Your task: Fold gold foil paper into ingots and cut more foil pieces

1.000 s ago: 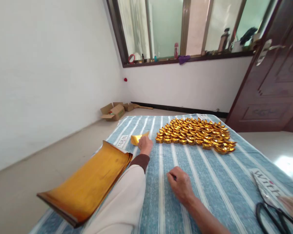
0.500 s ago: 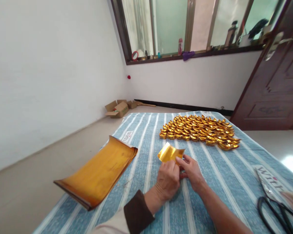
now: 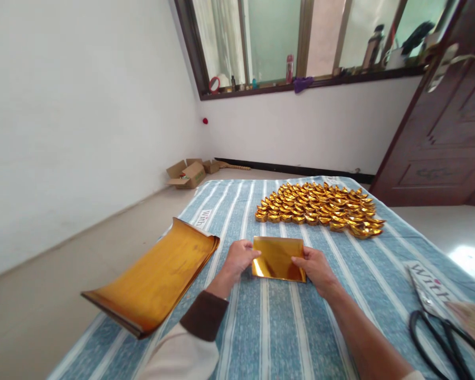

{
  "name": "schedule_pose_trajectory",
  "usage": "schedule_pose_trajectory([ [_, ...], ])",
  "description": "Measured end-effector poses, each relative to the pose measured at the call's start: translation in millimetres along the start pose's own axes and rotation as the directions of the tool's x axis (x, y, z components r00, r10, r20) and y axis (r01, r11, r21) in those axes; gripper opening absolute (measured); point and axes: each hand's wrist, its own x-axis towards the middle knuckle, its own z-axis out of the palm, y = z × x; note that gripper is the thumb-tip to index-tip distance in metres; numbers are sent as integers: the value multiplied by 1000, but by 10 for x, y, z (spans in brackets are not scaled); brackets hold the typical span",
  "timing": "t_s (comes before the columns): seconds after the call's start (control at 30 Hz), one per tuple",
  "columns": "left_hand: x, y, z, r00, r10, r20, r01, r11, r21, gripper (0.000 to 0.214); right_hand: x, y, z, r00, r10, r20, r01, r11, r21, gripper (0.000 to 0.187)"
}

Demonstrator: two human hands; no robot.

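A rectangular sheet of shiny gold foil paper (image 3: 277,259) is held out flat between my two hands, just above the striped cloth. My left hand (image 3: 237,259) pinches its left edge, thumb on top. At the right edge my right hand (image 3: 315,269) grips it the same way, with the fingers behind hidden. To the left lies a thick stack of gold foil paper (image 3: 158,277), its ends curling upward. Beyond my hands, many folded gold paper ingots (image 3: 320,208) sit packed together in rows.
Blue-and-white striped cloth (image 3: 245,327) covers the table. Black-handled scissors (image 3: 431,311) lie at the near right. Open cardboard boxes (image 3: 188,174) rest on the floor by the left wall. A brown door (image 3: 435,137) stands at the right, and bottles line the window sill (image 3: 257,89).
My hands were close together over a smaller, bent-looking gold sheet. Now my left hand has moved left and up to its left edge, and the sheet is spread flat between both hands.
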Motion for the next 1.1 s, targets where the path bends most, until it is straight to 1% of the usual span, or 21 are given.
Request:
schedule_pose_trajectory([
  [0.03, 4, -5, -23, 999, 2, 43, 0, 999, -36, 6, -2, -8, -7, 1000, -6, 13, 6, 1000, 12, 28],
  [0.1, 1, -1, -64, 994, 16, 109, -6, 996, -94, 7, 2, -17, -29, 999, -23, 23, 23, 1000, 16, 29],
  [0.17, -4, 20, -95, 989, 41, 145, -21, 990, -141, 8, 14, -23, -68, 998, -54, 20, 54, 998, -24, 31],
  [0.23, -13, 49, -113, 985, 66, 159, -36, 983, -182, 10, 30, -42, -124, 995, -97, 7, 97, 990, -98, 29],
  [0.3, -38, 65, -117, 987, 104, 120, -77, 974, -214, 15, 44, -79, -189, 987, -160, 1, 157, 970, -184, 24],
  [0.33, -58, 60, -115, 985, 155, 78, -134, 966, -220, 15, 49, -101, -221, 979, -206, 15, 204, 952, -228, 20],
  [0.37, -83, 43, -110, 973, 228, 34, -215, 953, -215, 14, 52, -121, -253, 966, -255, 41, 256, 928, -269, 17],
  [0.4, -111, 11, -103, 948, 318, -4, -312, 929, -197, 11, 53, -135, -284, 950, -303, 76, 312, 899, -309, 14],
  [0.43, -143, -36, -94, 909, 415, -27, -414, 895, -168, 9, 50, -138, -313, 929, -351, 114, 368, 861, -351, 12],
  [0.47, -175, -95, -83, 866, 500, -22, -498, 857, -133, 10, 43, -129, -341, 908, -392, 147, 417, 819, -394, 11],
  [0.5, -208, -164, -69, 826, 564, -2, -562, 822, -93, 12, 30, -107, -369, 891, -419, 177, 452, 778, -436, 11],
  [0.57, -278, -308, -39, 755, 652, 67, -654, 757, 5, 17, -17, -30, -428, 856, -452, 251, 512, 673, -534, 13],
  [0.63, -355, -423, -14, 701, 699, 144, -713, 690, 125, 21, -95, 64, -490, 817, -459, 349, 567, 531, -629, 22],
  [0.7, -439, -475, -4, 659, 724, 201, -751, 620, 228, 22, -193, 139, -550, 783, -442, 438, 608, 393, -690, 31],
  [0.77, -524, -465, -11, 638, 734, 234, -766, 572, 293, 20, -290, 172, -594, 768, -406, 496, 624, 301, -721, 35],
  [0.8, -562, -447, -19, 637, 732, 241, -765, 563, 312, 17, -330, 170, -607, 768, -384, 513, 625, 273, -731, 36],
  [0.87, -620, -408, -39, 639, 726, 253, -763, 557, 329, 16, -386, 139, -611, 778, -337, 531, 617, 245, -748, 35],
  [0.97, -649, -393, -56, 605, 744, 283, -794, 540, 280, 16, -424, 63, -584, 801, -282, 528, 592, 248, -767, 31],
  [1.03, -636, -412, -54, 589, 766, 259, -808, 544, 227, 11, -435, 27, -565, 816, -261, 515, 574, 264, -775, 24],
  [1.1, -611, -435, -43, 598, 772, 216, -801, 568, 189, 11, -440, 23, -553, 827, -259, 500, 559, 277, -781, 16],
])
